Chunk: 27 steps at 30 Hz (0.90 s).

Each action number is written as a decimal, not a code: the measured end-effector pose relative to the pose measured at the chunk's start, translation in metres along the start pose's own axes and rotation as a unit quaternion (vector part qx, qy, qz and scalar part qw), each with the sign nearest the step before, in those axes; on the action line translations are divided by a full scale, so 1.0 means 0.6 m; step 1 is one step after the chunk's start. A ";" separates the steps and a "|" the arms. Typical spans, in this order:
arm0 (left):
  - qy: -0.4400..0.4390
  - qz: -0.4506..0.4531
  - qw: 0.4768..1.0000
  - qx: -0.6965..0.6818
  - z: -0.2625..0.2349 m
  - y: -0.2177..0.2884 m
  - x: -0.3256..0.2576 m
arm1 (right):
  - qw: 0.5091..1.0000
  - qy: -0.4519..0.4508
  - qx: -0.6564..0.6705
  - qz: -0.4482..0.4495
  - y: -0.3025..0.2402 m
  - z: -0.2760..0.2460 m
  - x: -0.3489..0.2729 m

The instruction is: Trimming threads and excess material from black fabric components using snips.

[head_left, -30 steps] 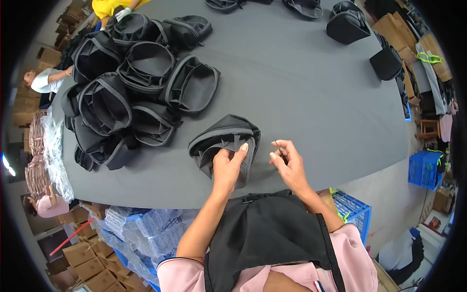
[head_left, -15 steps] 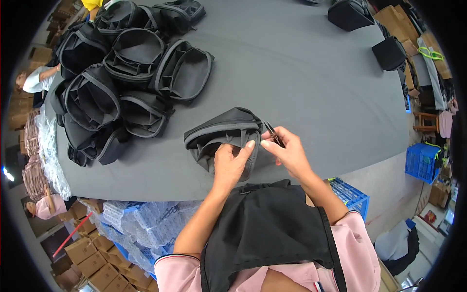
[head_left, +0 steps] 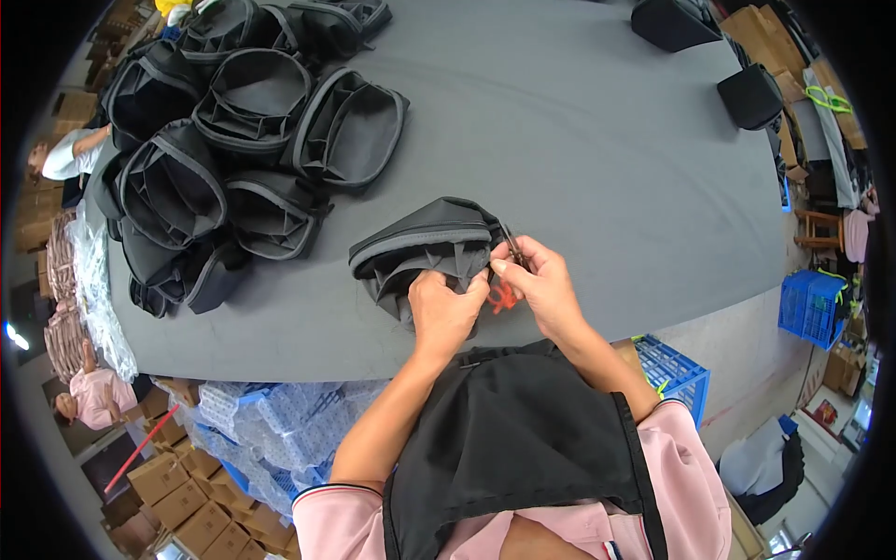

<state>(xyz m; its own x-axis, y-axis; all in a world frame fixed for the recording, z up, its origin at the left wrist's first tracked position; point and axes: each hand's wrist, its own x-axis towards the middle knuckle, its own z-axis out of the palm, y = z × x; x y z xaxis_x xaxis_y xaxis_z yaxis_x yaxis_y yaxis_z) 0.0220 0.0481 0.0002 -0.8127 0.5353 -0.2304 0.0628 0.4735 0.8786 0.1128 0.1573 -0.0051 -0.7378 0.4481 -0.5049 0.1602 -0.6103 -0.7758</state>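
A black zippered pouch (head_left: 420,224) lies on the grey table in front of me, its mouth partly gaping toward me. My left hand (head_left: 443,313) grips the pouch's near right edge, thumb and fingers closed on the fabric. Between the fingers of my right hand (head_left: 551,294) are small dark snips (head_left: 513,250), their tips pointing up and away beside the pouch's right corner. The thumb and forefinger of that hand meet at the pouch's edge. A bright red piece (head_left: 504,297), apparently cord or thread, shows under the right hand; what it is fixed to is hidden.
Several open black pouches (head_left: 266,103) are heaped at the far left of the grey table (head_left: 597,177). Two more dark pouches (head_left: 749,97) sit at the far right edge. Below the table stand a blue crate (head_left: 677,369) and bagged clear plastic (head_left: 289,425). Other people are at the left.
My right hand has moved slightly left, closer to the pouch's edge, with the snips. More of the red piece shows below it. The left hand keeps its grip.
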 end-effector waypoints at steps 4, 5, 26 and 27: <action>0.005 0.009 1.000 0.029 0.004 0.013 0.001 | 0.878 0.120 -0.389 -0.253 -0.025 0.003 -0.037; 0.011 0.011 1.000 0.024 0.003 0.010 0.002 | 0.878 0.118 -0.389 -0.252 -0.024 -0.005 -0.038; -0.005 0.004 0.998 0.067 0.003 0.016 0.003 | 0.688 0.077 -0.602 -0.397 -0.048 -0.018 -0.032; -0.006 0.003 0.998 0.063 0.003 0.016 0.003 | 0.689 0.077 -0.602 -0.396 -0.049 -0.017 -0.033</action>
<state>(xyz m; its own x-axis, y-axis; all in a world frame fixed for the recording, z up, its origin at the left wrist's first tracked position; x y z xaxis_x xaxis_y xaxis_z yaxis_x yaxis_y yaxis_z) 0.0218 0.0549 0.0073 -0.8049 0.5466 -0.2309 0.1413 0.5546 0.8200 0.1293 0.1732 0.0236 -0.8433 0.4487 0.2956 0.2429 0.8091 -0.5351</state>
